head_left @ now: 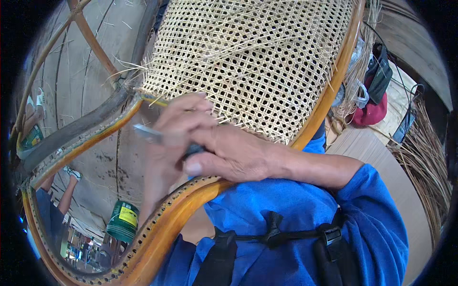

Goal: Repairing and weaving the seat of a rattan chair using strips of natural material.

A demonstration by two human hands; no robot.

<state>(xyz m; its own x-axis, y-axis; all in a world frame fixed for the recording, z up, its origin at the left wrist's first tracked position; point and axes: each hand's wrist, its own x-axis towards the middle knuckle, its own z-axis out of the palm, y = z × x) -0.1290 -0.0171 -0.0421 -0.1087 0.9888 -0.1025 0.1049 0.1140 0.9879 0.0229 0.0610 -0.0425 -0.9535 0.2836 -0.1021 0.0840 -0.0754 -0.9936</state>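
Note:
A woven cane seat panel (248, 62), with an open pattern of holes, fills the upper middle, inside a curved orange-brown wooden frame (329, 95). Loose cane ends stick out along its lower and left edges. My right hand (234, 148) lies at the panel's lower edge, closed around the dark grip (193, 150) of a small tool. A pale, slim metallic tip (148, 132) shows to its left, blurred; it appears to belong to the same tool. My left hand (167, 128) reaches up through the frame opening, overlapping my right; motion smears its fingers.
The frame's lower rail (162, 217) curves leftward, lined with drilled holes. A green bucket (123, 220) stands on the floor below. At the left are a dark curved pole (81, 124) and another person's legs (67, 190). Cane bundles (420, 162) and a maroon cloth (371, 112) lie right.

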